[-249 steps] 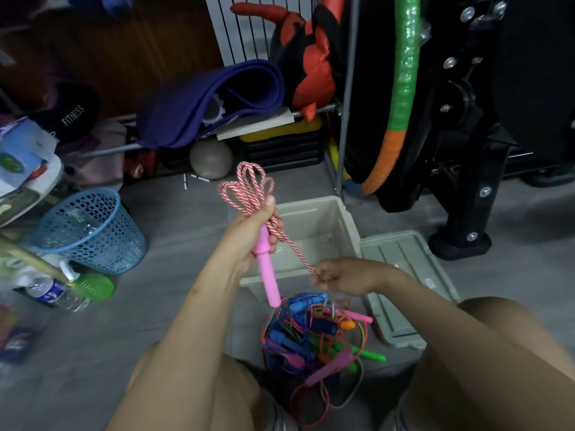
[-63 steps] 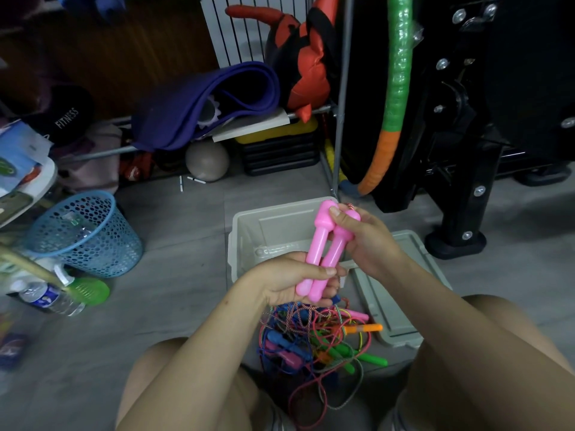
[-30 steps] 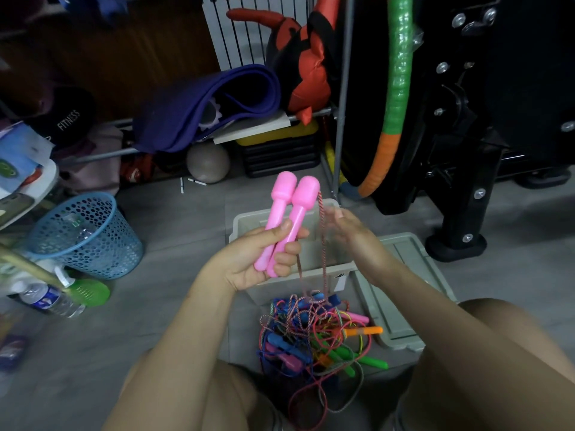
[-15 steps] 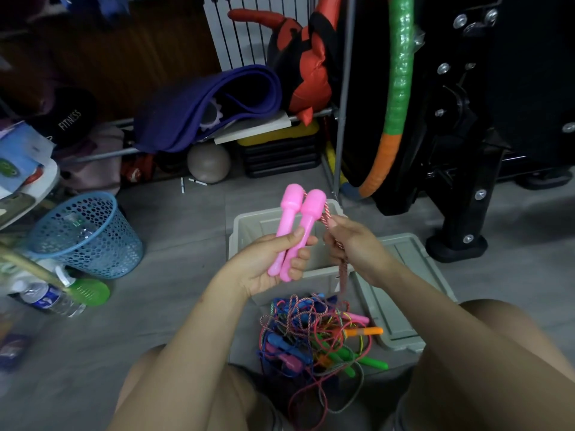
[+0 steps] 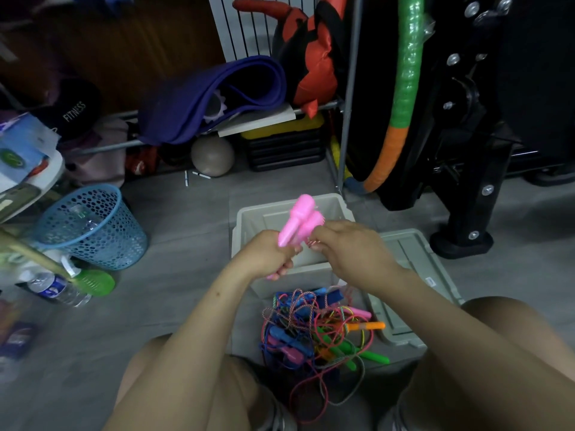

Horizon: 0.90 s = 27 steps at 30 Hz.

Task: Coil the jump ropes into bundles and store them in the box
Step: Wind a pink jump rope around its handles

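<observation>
Gripping pink handles [image 5: 298, 223], left hand [image 5: 267, 256]

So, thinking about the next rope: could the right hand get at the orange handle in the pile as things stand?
Probably not yet: the right hand is pinching the cord at the pink handles. The orange handle lies uncovered on the tangled pile's right edge, so once freed, its way looks clear.

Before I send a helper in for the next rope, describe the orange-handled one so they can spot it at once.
Start at the open grey box on the floor in front of the person; its lid lies flat to the right. Between the knees, just below the box, sits a tangled pile of jump ropes. The orange handle pokes out of its right edge toward the lid, the only orange one among blue, green and pink.
</observation>
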Tool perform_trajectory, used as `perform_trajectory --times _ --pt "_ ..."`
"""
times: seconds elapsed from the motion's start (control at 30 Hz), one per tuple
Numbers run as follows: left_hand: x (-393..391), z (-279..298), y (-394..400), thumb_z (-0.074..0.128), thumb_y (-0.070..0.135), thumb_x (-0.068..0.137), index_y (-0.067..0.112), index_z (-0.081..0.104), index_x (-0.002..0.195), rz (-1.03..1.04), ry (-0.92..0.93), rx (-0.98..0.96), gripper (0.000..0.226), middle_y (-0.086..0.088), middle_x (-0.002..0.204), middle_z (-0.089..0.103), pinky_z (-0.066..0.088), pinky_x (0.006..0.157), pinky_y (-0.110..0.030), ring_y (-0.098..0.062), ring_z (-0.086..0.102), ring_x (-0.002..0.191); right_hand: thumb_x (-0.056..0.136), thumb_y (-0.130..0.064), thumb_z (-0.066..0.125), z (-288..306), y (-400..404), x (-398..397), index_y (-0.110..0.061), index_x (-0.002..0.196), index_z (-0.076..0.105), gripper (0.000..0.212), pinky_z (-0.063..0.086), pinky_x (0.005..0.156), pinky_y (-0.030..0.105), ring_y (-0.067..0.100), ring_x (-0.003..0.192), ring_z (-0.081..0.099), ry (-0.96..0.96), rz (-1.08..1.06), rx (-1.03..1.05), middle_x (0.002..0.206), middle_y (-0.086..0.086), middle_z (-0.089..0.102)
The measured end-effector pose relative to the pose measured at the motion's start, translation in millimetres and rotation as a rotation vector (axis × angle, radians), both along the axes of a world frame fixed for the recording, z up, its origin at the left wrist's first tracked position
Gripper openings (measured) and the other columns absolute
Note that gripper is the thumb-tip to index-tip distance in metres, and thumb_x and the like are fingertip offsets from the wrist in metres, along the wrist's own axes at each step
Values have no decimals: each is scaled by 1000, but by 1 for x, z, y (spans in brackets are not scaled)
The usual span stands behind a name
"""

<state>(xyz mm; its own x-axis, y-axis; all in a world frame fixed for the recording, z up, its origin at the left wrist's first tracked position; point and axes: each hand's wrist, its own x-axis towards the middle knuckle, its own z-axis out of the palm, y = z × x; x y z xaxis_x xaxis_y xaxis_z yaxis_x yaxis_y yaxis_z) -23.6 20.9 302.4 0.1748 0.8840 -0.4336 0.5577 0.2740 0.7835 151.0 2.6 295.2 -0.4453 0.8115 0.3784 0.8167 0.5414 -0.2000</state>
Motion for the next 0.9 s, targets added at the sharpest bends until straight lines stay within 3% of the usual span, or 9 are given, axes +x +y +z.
perform_trajectory --times 0.07,0.13,0.3,0.37,0.47,0.57,0.67,0.77,0.9 --pt "-4 1 -2 57 20 94 19 56 81 -268 185 -26 13 1 63 56 38 40 -16 -5 47 43 76 -21 62 -2 5 2 -16 76 65 5 40 55 23 25 64 62 45 69 91 69 0 62" --pt "-7 2 -4 59 23 93 20 56 81 -432 259 -90 13 2 66 56 41 44 -17 -8 48 49 71 -17 67 -4 9 3 -14 73 66 4 42 54 26 26 62 61 76 123 37 66 2 59" --pt "-11 7 -8 62 23 91 20 59 85 -666 229 -225 7 3 67 56 44 49 -18 -8 50 52 73 -26 77 6 16 12 -22 77 69 11 48 73 30 12 76 61 417 42 -444 79 -4 67" --pt "-12 11 -9 63 19 91 17 62 93 -666 120 -269 3 4 66 57 43 49 -18 -8 51 52 71 -20 78 12 21 19 -21 72 70 9 47 71 23 5 68 60 650 67 -730 72 -6 68" --pt "-14 13 -9 62 14 91 2 62 106 -670 50 -277 20 6 65 57 42 49 -17 -5 51 51 60 -28 77 13 23 25 -12 73 73 21 46 68 26 14 68 59 806 64 -1023 74 8 68" --pt "-17 12 -9 64 17 90 10 65 100 -674 -29 -260 12 7 65 58 41 49 -19 -5 50 50 61 -28 73 11 21 23 -11 75 71 22 48 61 21 13 60 59 923 22 -1232 66 2 68" --pt "-18 13 -8 67 26 84 20 67 92 -624 -114 -224 10 7 63 58 38 48 -19 -6 49 50 73 -32 65 10 20 20 -8 79 67 25 51 64 26 16 63 62 1060 -50 -1334 70 5 67" --pt "-18 14 -7 59 11 92 13 65 98 -519 -216 -187 10 6 61 56 38 46 -15 -5 47 49 84 -41 53 5 23 18 -5 89 63 37 54 66 29 19 72 65 1246 -109 -1337 84 10 68" --pt "-17 14 -8 56 11 91 11 65 97 -388 -304 -178 11 3 60 52 35 46 -16 -7 45 48 77 -54 52 1 25 14 -6 108 62 58 44 92 40 30 104 57 1422 -103 -1261 116 21 62"
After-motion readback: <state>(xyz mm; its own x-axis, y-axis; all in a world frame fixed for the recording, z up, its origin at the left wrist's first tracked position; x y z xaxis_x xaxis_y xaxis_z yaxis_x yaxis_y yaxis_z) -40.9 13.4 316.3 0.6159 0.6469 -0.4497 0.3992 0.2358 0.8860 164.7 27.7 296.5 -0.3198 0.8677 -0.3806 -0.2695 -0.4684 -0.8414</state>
